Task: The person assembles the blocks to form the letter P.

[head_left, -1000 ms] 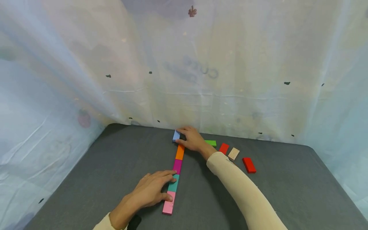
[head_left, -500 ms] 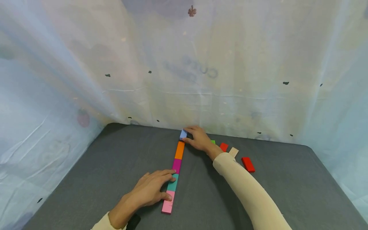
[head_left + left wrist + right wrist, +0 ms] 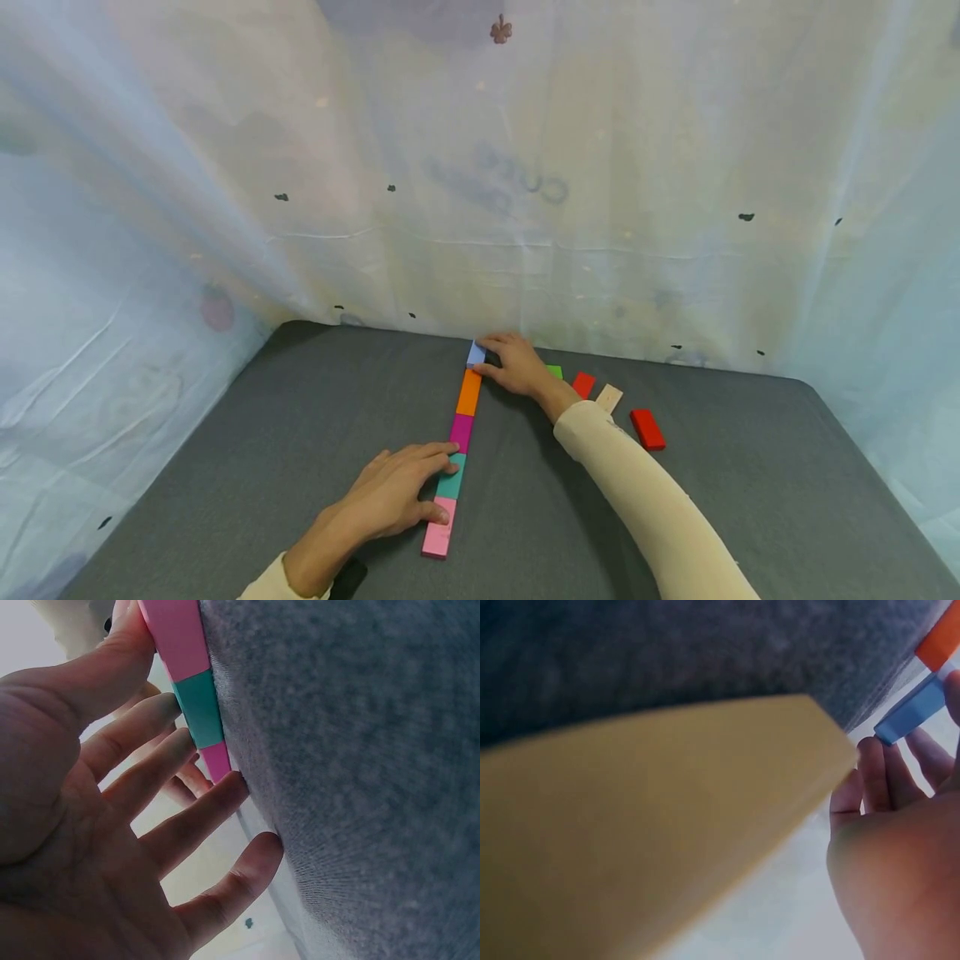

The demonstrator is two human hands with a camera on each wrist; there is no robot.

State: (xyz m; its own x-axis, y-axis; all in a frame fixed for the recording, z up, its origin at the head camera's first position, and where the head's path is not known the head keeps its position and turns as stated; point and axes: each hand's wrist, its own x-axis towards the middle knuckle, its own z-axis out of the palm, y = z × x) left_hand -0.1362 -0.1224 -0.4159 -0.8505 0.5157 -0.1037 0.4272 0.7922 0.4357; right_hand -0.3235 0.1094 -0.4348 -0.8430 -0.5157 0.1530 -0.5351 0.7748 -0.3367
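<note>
A straight row of flat blocks runs away across the grey table: pink, teal, magenta and orange blocks, then a light blue block at the far end. My right hand pinches this blue block between thumb and fingers, in line with the orange one and seemingly against its end. In the right wrist view the blue block shows beside the fingers. My left hand lies along the row's left side, fingers spread and relaxed, thumb at the pink block, fingertips at the teal and magenta ones.
Right of the row lie a green block, partly hidden by the right arm, a red block, a plain wooden block and another red block. A pale curtain hangs behind the table. Something dark sits under the left wrist.
My right hand has slid the blue block rightward into line with the row, then slightly back toward the orange block. The left hand has stayed in place.
</note>
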